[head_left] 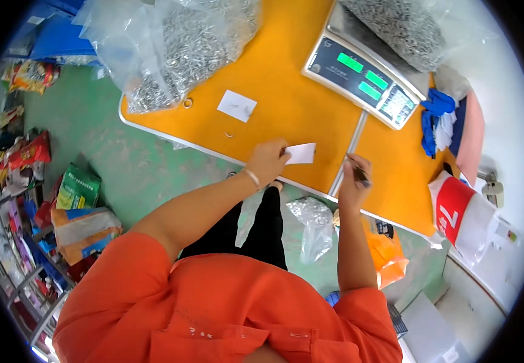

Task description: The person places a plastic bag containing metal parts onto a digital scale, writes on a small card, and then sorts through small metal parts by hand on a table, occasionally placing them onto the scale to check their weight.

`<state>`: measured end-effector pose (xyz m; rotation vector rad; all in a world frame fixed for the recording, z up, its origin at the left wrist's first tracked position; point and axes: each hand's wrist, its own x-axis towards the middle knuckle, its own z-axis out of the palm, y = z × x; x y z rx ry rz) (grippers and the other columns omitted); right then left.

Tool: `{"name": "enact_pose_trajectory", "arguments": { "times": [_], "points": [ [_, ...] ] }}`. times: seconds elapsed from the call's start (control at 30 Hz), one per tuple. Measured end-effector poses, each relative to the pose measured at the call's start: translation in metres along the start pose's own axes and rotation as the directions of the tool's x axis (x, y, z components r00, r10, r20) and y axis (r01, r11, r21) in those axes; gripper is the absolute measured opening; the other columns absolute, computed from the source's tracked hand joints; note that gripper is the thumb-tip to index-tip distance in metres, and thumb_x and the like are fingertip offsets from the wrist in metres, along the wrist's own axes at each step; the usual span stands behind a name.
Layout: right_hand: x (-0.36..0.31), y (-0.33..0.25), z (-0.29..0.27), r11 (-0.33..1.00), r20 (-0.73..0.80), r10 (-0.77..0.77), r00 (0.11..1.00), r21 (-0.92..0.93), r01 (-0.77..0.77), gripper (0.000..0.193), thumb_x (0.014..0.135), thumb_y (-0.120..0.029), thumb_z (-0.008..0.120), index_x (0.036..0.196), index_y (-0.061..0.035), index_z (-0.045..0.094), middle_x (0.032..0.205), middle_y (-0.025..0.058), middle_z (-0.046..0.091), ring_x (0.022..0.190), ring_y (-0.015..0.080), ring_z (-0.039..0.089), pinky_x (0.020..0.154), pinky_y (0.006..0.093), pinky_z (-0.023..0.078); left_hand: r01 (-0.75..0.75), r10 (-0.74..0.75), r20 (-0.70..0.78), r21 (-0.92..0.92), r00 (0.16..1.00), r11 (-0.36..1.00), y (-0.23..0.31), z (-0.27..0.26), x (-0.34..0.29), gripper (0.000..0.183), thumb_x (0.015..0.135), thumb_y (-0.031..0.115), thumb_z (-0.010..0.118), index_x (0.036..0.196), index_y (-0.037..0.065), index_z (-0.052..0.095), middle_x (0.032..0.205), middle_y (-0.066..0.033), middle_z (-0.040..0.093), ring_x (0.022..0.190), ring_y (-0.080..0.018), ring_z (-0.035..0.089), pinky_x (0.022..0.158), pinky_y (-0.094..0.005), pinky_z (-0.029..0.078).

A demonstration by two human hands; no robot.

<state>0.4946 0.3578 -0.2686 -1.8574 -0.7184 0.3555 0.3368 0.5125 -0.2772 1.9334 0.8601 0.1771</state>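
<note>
My left hand [266, 162] is closed at the table's front edge, pinching a small white card [300, 153] by its left end. Something small and dark shows at those fingertips, too small to name. To the right, near the metal strip across the table, my right hand [354, 189] is closed around a dark pen [359, 174]. The pen is apart from the card. Farther back on the orange table [286, 72] lies another white card [237, 106] with faint marks. A small ring [187, 103] rests left of it, and a thin curved piece [228, 135] lies nearer me.
Clear bags of small shiny metal parts [195, 48] fill the back left. A digital scale [364, 75] with green displays bears another bag of parts [404, 30]. Blue cloth [436, 118] lies right of it. Below the table edge are a clear bag [314, 227] and an orange bag [386, 254].
</note>
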Motion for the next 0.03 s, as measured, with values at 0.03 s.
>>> {"name": "enact_pose_trajectory", "arguments": {
  "times": [0.03],
  "points": [
    [-0.0077, 0.0045, -0.0011, 0.917, 0.113, 0.175, 0.978, 0.344, -0.204, 0.026, 0.086, -0.009, 0.051, 0.111, -0.0094, 0.044, 0.123, 0.0130, 0.044, 0.108, 0.0270, 0.050, 0.088, 0.0295, 0.041, -0.008, 0.007, 0.010, 0.076, 1.000, 0.997, 0.0021, 0.0011, 0.0076, 0.020, 0.077, 0.018, 0.060, 0.091, 0.004, 0.057, 0.078, -0.0128, 0.062, 0.069, -0.0246, 0.061, 0.064, -0.0355, 0.048]
  ]
}}
